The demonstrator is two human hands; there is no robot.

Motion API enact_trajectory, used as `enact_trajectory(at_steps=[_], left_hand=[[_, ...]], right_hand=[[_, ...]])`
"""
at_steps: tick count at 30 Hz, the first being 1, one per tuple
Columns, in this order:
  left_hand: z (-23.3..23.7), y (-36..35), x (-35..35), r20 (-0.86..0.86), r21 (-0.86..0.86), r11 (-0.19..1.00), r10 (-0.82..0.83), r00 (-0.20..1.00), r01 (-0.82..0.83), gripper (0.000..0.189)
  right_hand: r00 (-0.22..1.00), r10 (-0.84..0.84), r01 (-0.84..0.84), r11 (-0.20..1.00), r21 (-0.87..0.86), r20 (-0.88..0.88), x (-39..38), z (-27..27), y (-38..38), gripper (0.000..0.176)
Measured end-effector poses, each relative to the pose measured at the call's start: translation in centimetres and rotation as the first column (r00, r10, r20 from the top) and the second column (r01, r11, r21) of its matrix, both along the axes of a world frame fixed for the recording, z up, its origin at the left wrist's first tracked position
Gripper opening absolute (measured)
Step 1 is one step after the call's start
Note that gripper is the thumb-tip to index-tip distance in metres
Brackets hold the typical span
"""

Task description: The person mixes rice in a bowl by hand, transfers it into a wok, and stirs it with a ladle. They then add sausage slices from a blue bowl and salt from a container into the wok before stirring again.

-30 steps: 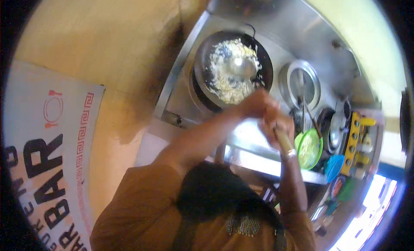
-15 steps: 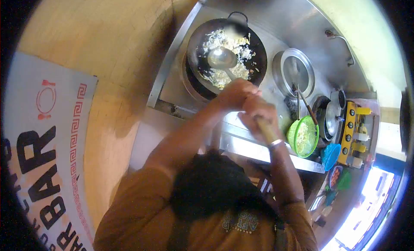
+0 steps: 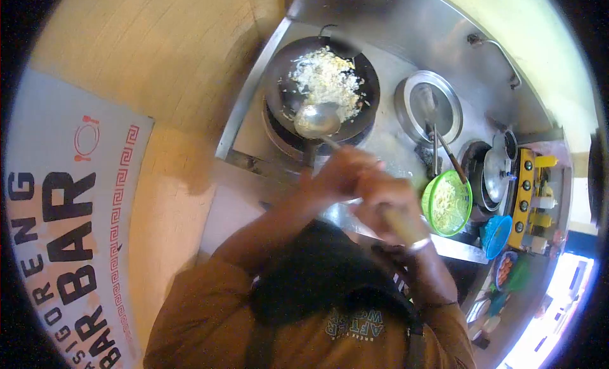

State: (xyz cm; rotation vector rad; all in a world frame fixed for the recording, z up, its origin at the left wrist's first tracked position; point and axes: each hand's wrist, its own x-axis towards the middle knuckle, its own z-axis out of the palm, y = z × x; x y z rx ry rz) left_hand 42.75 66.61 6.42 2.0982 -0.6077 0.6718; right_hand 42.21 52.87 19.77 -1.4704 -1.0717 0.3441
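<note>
A dark wok [image 3: 279, 71] holds loose whitish food with yellow bits [image 3: 327, 80]. The round metal bowl of a ladle [image 3: 317, 120] rests over the near side of the wok. My right hand [image 3: 388, 201] is wrapped round the ladle's wooden handle [image 3: 406, 227], whose end sticks out towards me. My left hand [image 3: 346, 172] is closed against my right hand, further up the ladle's shaft; its fingers are partly blurred.
Right of the wok stands a round metal pan [image 3: 406, 105] with utensils leaning out. Nearer are a green basket [image 3: 470, 204] of pale shreds, a blue basket [image 3: 497, 237] and a metal-lidded pot [image 3: 495, 173]. Yellow-capped bottles [image 3: 545, 161] line a rack; a banner [image 3: 82, 210] hangs left.
The ladle bowl and both hands have moved towards me, from the middle of the wok to its near side. The food now lies more together in the far part.
</note>
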Motion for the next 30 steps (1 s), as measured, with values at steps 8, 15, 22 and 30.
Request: enact_trajectory(at_steps=[8, 15, 22, 30], left_hand=[[-0.1, 2.8, 6.3, 0.109, -0.276, 0.961, 0.052, 0.993, -0.02, 0.02], [-0.8, 3.9, 10.3, 0.074, -0.209, 0.943, -0.248, 0.966, 0.258, 0.024], [-5.6, 3.8, 8.3, -0.092, -0.033, 0.953, -0.302, 0.949, 0.3, 0.013], [-6.8, 5.5, 3.0, -0.617, 0.42, 0.682, -0.269, 0.739, 0.599, 0.047]], right_hand=[[0.993, -0.085, 0.08, 0.995, 0.064, 0.086, 6.5, -4.8, 2.4, 0.024], [0.973, -0.143, 0.128, 0.987, 0.093, 0.183, 8.8, -6.4, 3.0, 0.02], [0.937, -0.292, 0.28, 0.956, 0.091, 0.19, 4.4, -12.9, 2.6, 0.011], [0.592, -0.683, 0.762, 0.647, -0.02, 0.427, -9.6, -17.4, -2.2, 0.041]])
